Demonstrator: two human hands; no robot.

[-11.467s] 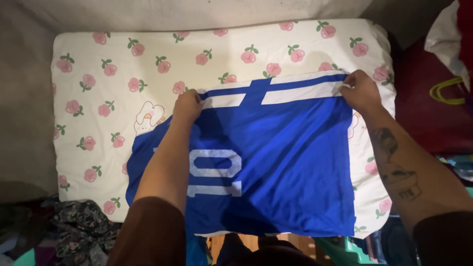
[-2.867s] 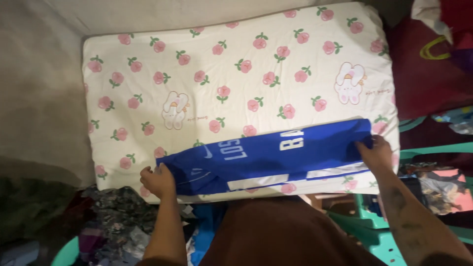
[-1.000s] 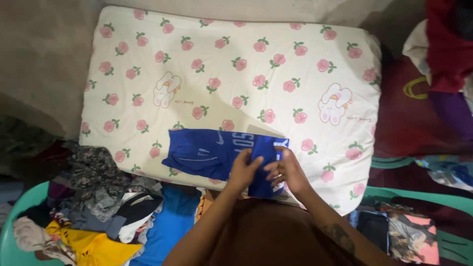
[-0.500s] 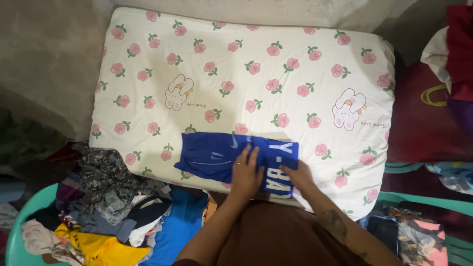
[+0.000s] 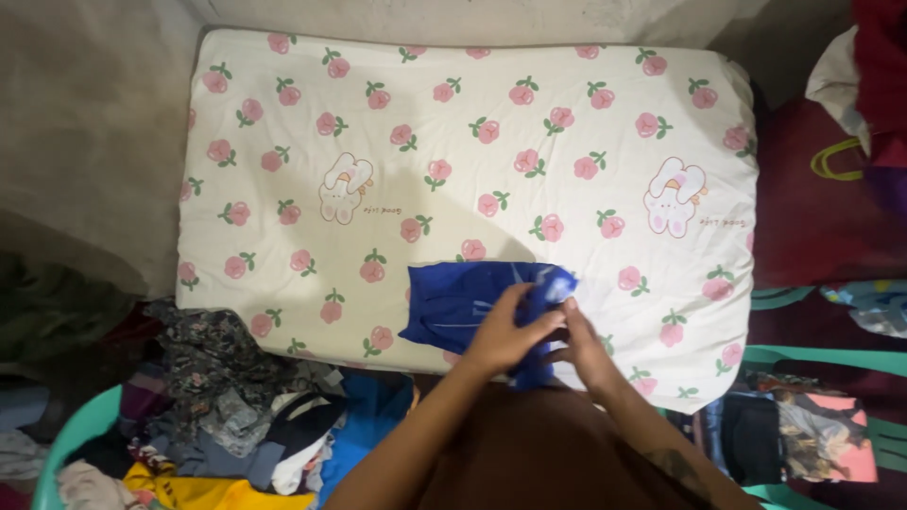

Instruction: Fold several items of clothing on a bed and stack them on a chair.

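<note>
A blue shirt (image 5: 453,302), folded down to a small bundle, lies on the near edge of a flowered pillow (image 5: 312,123), its long axis running left to right across the view. Both hands meet at its right end, so the rest of the cloth stretches away to the left of the fingers. The left hand (image 5: 504,332) rests on top of the fold with its fingers (image 5: 525,300) curled over the blue cloth, pinching it. The right hand (image 5: 584,345) comes in beside it from the right, fingers closed on the same end, where a flap (partly lifted, a bit blurred) stands up from the pillow. The two hands touch or nearly touch; both are equally near the shirt, with forearms angled up from the bottom of the view and converging at the wrists. To the lower left, a green basket (image 5: 76,434) holds a pile of clothes (image 5: 236,416), well apart from the hands.
</note>
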